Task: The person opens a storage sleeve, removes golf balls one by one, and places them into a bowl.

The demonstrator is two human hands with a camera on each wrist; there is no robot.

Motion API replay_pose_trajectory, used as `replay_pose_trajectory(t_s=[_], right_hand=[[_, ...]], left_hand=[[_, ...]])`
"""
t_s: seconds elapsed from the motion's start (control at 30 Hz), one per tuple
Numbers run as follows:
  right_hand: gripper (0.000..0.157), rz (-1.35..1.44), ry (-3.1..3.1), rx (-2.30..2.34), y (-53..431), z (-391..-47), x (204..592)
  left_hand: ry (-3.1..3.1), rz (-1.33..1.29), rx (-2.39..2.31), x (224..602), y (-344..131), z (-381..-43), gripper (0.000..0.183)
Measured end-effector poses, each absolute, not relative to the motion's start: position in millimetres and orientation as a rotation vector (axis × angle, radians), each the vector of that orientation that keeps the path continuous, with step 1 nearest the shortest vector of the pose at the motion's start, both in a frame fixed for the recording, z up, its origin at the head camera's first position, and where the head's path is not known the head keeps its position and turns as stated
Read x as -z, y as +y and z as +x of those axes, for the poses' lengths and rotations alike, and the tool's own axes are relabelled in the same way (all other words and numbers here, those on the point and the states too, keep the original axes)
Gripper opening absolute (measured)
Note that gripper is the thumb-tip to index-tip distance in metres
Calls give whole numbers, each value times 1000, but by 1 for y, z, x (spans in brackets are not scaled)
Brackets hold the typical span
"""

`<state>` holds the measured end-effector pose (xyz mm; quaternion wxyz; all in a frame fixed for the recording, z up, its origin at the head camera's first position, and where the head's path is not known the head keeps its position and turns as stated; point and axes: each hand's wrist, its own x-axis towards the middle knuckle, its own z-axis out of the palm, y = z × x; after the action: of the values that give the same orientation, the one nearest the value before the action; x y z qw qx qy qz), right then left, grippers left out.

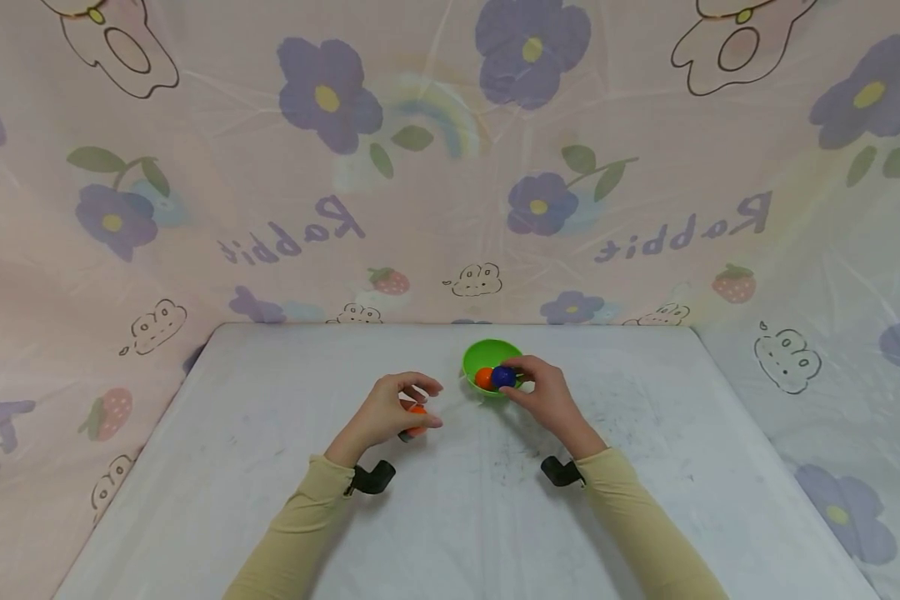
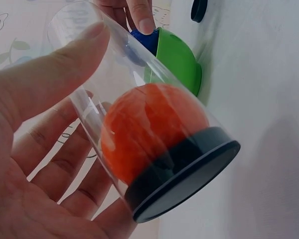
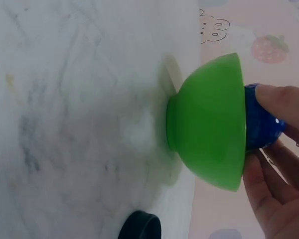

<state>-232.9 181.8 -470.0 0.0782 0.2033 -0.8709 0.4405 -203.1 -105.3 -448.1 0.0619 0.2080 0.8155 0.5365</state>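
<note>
In the left wrist view, my left hand [image 1: 386,412] holds a clear tube [image 2: 89,45] that leans at a slant, gripped with the thumb across its side. The tube has a black cap [image 2: 189,172] at its lower end, and an orange ball [image 2: 149,124] sits inside against that cap. My right hand [image 1: 551,396] pinches a blue ball [image 1: 503,377] between thumb and fingers at the near right side of a green bowl [image 1: 487,354]. Part of the blue ball is below the bowl's rim in the right wrist view. Another orange ball [image 1: 483,379] lies in the bowl.
The bowl stands on a white table [image 1: 457,517] with faint dark smudges. Patterned cloth [image 1: 435,200] hangs behind and at the sides. Dark curved pieces [image 1: 375,477] stick out by both wrists. A dark rounded piece [image 3: 139,226] shows low in the right wrist view.
</note>
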Motion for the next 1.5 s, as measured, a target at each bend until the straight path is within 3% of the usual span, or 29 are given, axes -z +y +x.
replay_pose_trajectory(t_s=[0.37, 1.5], right_hand=[[36, 645, -2675, -1214, 181, -236, 469], [34, 630, -2597, -1569, 186, -222, 453]], left_hand=[[2465, 642, -1633, 439, -103, -197, 42], [2454, 621, -1626, 448, -102, -203, 42]])
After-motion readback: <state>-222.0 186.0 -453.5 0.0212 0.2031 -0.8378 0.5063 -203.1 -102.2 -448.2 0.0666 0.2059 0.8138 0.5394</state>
